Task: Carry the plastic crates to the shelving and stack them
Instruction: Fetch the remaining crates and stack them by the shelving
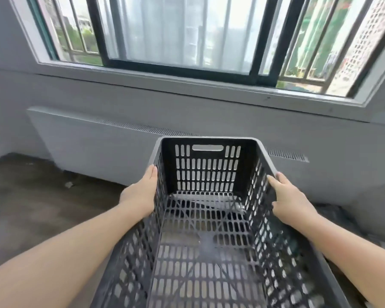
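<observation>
- Between the two hands: one dark plastic crate [206,221], slotted on walls and floor, empty, held out in front of the body at arm's reach.
- Left hand [140,192] flat against the outside of the crate's left long wall, fingers pointing forward along the rim; palm pressed on, not hooked into any slot that I can see.
- Right hand [290,198] on the opposite long wall, thumb resting over the top rim, fingers down the outer face. Both hands clamped on the crate by inward squeeze.
- Beyond the fingertips: the crate's far end wall with its handle cutout [207,148], unused.
- Below the hands, seen through the slotted floor: dark concrete floor [42,203]. Crate appears to be off the ground, roughly level, tipped slightly away.
- Ahead of the hands: a white radiator cover [93,147] along the wall, a barred window [178,34] above it.
- No shelving in view, no other crates in view.
- Step in hand, by my reading: the carry, crate lifted and in transit.
- Next move likely calls for turning toward the shelving, wherever it lies, keeping the squeeze even so the crate does not slip from a friction-only hold.
- At the stack: line up the corners, lower squarely, then free the hands outward.
</observation>
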